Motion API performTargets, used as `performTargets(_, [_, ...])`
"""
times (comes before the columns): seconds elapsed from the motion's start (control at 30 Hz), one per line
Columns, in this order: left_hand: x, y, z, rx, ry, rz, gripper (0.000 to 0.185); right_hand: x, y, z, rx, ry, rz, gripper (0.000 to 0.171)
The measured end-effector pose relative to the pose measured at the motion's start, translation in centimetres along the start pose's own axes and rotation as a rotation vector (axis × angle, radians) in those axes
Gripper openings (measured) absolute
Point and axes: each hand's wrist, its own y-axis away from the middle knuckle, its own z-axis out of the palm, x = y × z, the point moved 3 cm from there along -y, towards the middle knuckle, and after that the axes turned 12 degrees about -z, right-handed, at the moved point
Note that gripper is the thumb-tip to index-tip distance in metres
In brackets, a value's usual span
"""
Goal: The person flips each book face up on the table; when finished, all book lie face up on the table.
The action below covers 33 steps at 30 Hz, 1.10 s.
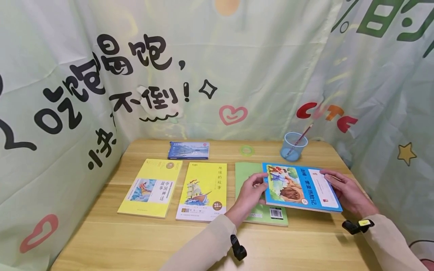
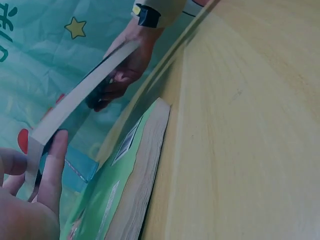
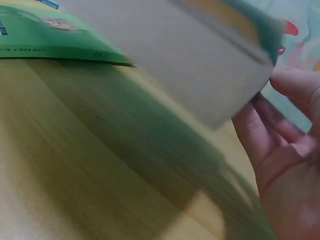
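Holding a blue book (image 1: 301, 186) by its short ends: left hand (image 1: 251, 192) pinches the left end, right hand (image 1: 346, 190) grips the right end. Head view: glossy paperback, rectangular, lifted and overlapping the right part of a green book (image 1: 247, 180) that lies flat on the wood-grain table (image 1: 135, 241). Left of the green book, two yellow books (image 1: 201, 192) side by side, flat. Behind the green book, a small blue booklet (image 1: 188, 150), a green ring (image 1: 247, 150), and a translucent blue cup (image 1: 293, 146) with a pencil in it. Printed fabric walls close three sides; open tabletop in front of the green book.

Left wrist view: blue book (image 2: 85, 92) seen edge-on, tilted, with a clear gap over the green book (image 2: 125, 190), whose thick page block rests on the table (image 2: 240, 130). Left fingers (image 2: 52, 165) clamp the near end; right hand (image 2: 125, 67) at the far end.

Right wrist view: blurred. Blue book's pale underside (image 3: 165, 55) is off the table (image 3: 100, 175) and casts a shadow; right hand's (image 3: 280, 145) thumb is on top, fingers beneath. Green book's corner (image 3: 50, 40) is behind.
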Motion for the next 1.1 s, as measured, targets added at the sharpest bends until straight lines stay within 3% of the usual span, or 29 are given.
performTargets(0.07, [-0.2,-0.1,-0.1,0.001,0.025,-0.003,0.032,-0.1,0.1,0.2,-0.051,-0.024,-0.014,0.037])
performTargets(0.13, [-0.3,-0.3,-0.2,0.002,0.052,-0.003,0.032,-0.4,0.3,0.6,-0.173,-0.090,-0.045,0.047])
performTargets(0.23, [-0.4,-0.4,-0.3,0.002,0.086,-0.001,0.035,-0.9,0.7,1.1,-0.412,-0.311,-0.094,0.066])
performTargets(0.3, [-0.4,-0.4,-0.3,0.005,0.099,-0.001,0.037,-1.0,0.8,1.3,-0.507,-0.435,-0.080,0.072])
performTargets(0.4, [-0.3,-0.3,-0.2,0.017,0.124,0.000,0.042,-0.8,0.6,1.2,-0.473,-0.463,-0.060,0.067])
performTargets(0.5, [-0.2,-0.1,-0.1,0.020,0.134,0.005,0.049,-0.5,0.4,1.1,-0.370,-0.344,-0.077,0.058])
performTargets(0.57, [-0.2,0.0,-0.1,0.020,0.136,0.007,0.053,-0.4,0.4,1.1,-0.349,-0.294,-0.090,0.056])
performTargets(0.83, [-0.3,-0.2,-0.5,0.032,0.150,0.016,0.063,-1.0,1.4,1.3,-0.622,-0.435,-0.062,0.078])
performTargets(0.9, [-0.4,-0.3,-0.6,0.028,0.155,0.019,0.065,-1.1,1.5,1.3,-0.627,-0.423,-0.056,0.078])
performTargets(1.1, [-0.5,-0.3,-0.8,0.031,0.190,0.020,0.057,-1.0,1.5,1.1,-0.501,-0.283,-0.085,0.064])
